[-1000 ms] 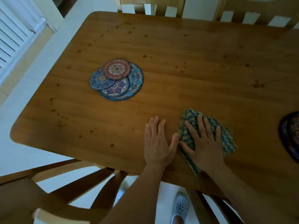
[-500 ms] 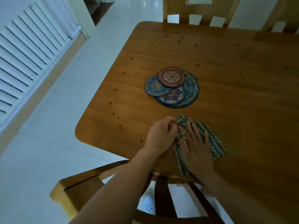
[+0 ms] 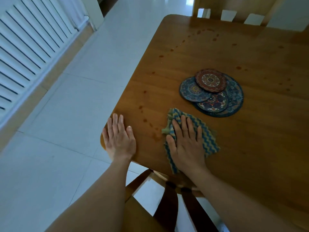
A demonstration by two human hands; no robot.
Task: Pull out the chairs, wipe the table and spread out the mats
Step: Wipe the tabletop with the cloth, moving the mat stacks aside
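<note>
Right hand (image 3: pixel 185 144) presses flat on the zigzag cloth (image 3: pixel 207 136), left hand (image 3: pixel 119 138) flat on the counter (image 3: pixel 250 148) corner. You're mid-wipe: spots (image 3: pixel 150 124) remain, near chair (image 3: pixel 167 198) looks pulled out. Mats (image 3: pixel 212 92) lie stacked just beyond, unspread. Far chair (image 3: pixel 230 12), white tile floor (image 3: pixel 66 114), radiator (image 3: pixel 25 39) left.

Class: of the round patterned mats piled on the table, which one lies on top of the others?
The red mat, at the far side of the pile. Its whole round face shows and it overlaps the blue mats beneath it; it alone is mainly red.
</note>
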